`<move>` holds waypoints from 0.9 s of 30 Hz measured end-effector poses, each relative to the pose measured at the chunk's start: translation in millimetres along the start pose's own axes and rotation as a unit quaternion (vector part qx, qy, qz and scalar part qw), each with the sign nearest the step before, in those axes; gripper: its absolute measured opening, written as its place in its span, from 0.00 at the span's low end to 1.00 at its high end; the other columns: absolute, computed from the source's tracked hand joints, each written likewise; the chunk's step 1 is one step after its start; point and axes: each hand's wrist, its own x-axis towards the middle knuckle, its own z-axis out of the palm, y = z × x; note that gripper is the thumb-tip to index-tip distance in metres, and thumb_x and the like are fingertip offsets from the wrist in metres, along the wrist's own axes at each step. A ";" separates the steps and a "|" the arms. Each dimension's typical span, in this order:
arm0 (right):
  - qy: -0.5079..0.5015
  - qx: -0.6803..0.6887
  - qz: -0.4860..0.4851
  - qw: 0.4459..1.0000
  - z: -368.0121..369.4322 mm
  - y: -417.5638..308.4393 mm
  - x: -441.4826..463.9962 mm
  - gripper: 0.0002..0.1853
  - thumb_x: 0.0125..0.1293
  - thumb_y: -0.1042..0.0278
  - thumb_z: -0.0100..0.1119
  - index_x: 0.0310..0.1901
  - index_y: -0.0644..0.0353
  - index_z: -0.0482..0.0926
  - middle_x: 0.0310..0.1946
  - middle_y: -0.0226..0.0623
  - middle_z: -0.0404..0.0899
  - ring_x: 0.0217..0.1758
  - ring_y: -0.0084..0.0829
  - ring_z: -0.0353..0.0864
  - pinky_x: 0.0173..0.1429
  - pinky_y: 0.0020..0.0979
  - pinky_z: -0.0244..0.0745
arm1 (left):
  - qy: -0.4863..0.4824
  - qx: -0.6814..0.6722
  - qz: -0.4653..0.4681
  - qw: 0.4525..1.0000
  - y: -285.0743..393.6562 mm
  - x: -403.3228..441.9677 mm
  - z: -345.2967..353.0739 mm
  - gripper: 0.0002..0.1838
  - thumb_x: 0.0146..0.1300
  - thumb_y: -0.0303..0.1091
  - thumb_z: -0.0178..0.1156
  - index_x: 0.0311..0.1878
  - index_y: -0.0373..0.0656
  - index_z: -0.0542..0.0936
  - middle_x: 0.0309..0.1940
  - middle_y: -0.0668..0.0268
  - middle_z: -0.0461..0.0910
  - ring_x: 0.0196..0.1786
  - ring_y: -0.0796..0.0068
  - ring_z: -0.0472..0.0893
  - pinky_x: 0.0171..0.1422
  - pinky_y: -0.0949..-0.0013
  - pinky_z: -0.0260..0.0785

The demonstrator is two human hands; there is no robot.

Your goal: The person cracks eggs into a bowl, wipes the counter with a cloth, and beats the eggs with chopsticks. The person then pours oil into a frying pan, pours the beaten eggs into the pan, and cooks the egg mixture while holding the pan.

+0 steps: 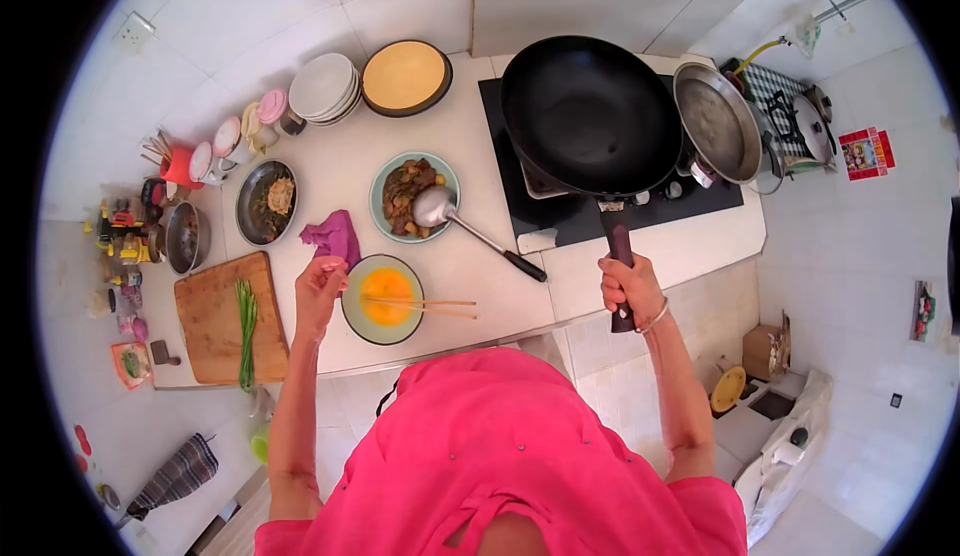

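Note:
My right hand (632, 286) is wrapped round the dark handle of a large black wok (590, 111), whose bowl is tilted over the black stove (540, 221). At the counter's front, the fingers of my left hand (322, 286) are pinched together at the lower end of a crumpled purple cloth (335, 234). Just right of that hand, a bowl (352, 321) contains beaten egg (388, 291), with a pair of chopsticks (440, 308) across it. Behind it, a metal spatula (480, 228) rests in a plate of cooked brown food (405, 191).
On the left, green stalks (246, 331) lie on a wooden cutting board (215, 306). Farther back are a metal dish (250, 221) with food, stacked white plates (322, 86) and a round yellow board (405, 74). A metal pan (715, 121) sits right of the wok.

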 end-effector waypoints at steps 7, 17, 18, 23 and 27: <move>-0.099 -0.010 0.084 0.992 -30.9 -83.3 -21.8 0.13 0.68 0.69 0.53 0.26 0.52 0.63 0.15 0.17 0.58 0.12 0.11 0.56 0.15 0.19 0.57 | 0.033 -0.005 -0.010 0.999 35.5 -6.0 49.2 0.07 0.65 0.25 0.57 0.46 0.39 0.78 0.39 0.67 0.80 0.37 0.80 0.78 0.43 0.75 0.73; -0.201 0.068 0.148 0.966 -66.1 -115.5 -14.6 0.15 0.68 0.69 0.52 0.24 0.49 0.61 0.15 0.17 0.58 0.13 0.10 0.56 0.15 0.19 0.56 | 0.046 -0.011 -0.027 0.999 42.9 -28.1 94.4 0.08 0.65 0.24 0.56 0.47 0.37 0.77 0.40 0.65 0.80 0.38 0.79 0.79 0.45 0.75 0.73; -0.211 0.079 0.150 0.963 -68.6 -116.3 -13.8 0.15 0.68 0.69 0.52 0.24 0.49 0.61 0.15 0.17 0.57 0.13 0.10 0.56 0.15 0.18 0.56 | 0.050 -0.008 -0.027 0.998 43.9 -29.6 96.0 0.08 0.65 0.24 0.56 0.47 0.36 0.77 0.40 0.65 0.80 0.38 0.79 0.79 0.45 0.75 0.73; -0.242 0.106 0.135 0.955 -78.7 -105.8 -6.2 0.12 0.68 0.68 0.52 0.26 0.50 0.63 0.15 0.16 0.57 0.12 0.10 0.56 0.15 0.19 0.55 | 0.047 0.003 -0.026 0.999 55.5 -34.1 107.6 0.08 0.65 0.24 0.57 0.46 0.36 0.78 0.40 0.64 0.80 0.38 0.79 0.79 0.44 0.75 0.73; -0.250 0.140 0.115 0.951 -80.4 -84.6 1.8 0.07 0.70 0.70 0.49 0.32 0.55 0.66 0.15 0.17 0.57 0.10 0.09 0.54 0.12 0.18 0.54 | 0.044 0.018 -0.021 0.999 64.1 -32.3 114.9 0.08 0.65 0.24 0.57 0.46 0.37 0.78 0.39 0.65 0.80 0.38 0.79 0.79 0.44 0.75 0.73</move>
